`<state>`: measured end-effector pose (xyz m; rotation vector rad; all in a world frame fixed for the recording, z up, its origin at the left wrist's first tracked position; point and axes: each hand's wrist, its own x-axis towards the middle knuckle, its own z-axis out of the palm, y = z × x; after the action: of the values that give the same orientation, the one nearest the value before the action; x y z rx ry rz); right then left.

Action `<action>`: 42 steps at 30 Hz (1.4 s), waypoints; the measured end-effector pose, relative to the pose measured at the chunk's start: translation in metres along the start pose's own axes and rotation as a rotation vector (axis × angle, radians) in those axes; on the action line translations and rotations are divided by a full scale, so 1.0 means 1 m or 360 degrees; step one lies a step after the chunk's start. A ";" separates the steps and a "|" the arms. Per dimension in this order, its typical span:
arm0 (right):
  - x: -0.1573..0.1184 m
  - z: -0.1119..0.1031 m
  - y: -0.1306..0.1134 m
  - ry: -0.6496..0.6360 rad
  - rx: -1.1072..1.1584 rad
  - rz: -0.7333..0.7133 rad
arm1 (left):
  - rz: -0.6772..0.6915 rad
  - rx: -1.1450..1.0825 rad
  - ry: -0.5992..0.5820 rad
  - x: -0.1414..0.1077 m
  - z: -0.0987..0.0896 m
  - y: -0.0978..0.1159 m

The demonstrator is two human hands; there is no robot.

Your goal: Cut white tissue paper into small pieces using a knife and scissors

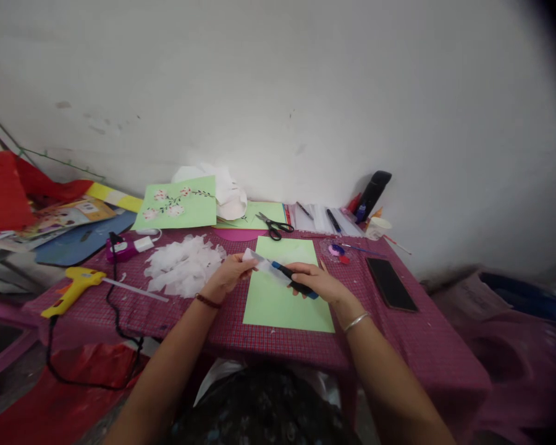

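Observation:
My left hand (234,271) pinches a small folded piece of thin white paper (250,254) above the table. My right hand (319,283) is closed around the blue-and-black handles of a pair of scissors (290,272). Their blades point left and lie against the white paper, close to my left fingertips. Whether the blades are open or closed is too small to tell. Beneath both hands lies a light green sheet (278,306). A fluffy heap of white paper pieces (183,262) rests just left of my left hand.
Black-handled scissors (275,226) lie behind the green sheet. Farther left are a green card with painted flowers (176,203) and a yellow glue gun (76,287) with a black cord. To the right are a phone (391,284), paint lids (337,250) and pens (333,220).

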<state>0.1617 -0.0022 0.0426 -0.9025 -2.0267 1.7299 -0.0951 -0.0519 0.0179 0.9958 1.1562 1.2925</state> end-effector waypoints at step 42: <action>-0.009 -0.011 -0.007 -0.0082 -0.0110 -0.0027 | 0.0036 0.0337 -0.0105 -0.003 -0.014 0.007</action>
<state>0.1738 -0.0003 0.0530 -0.8675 -2.1328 1.7007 -0.1098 -0.0557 0.0221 1.2001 1.2522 1.1626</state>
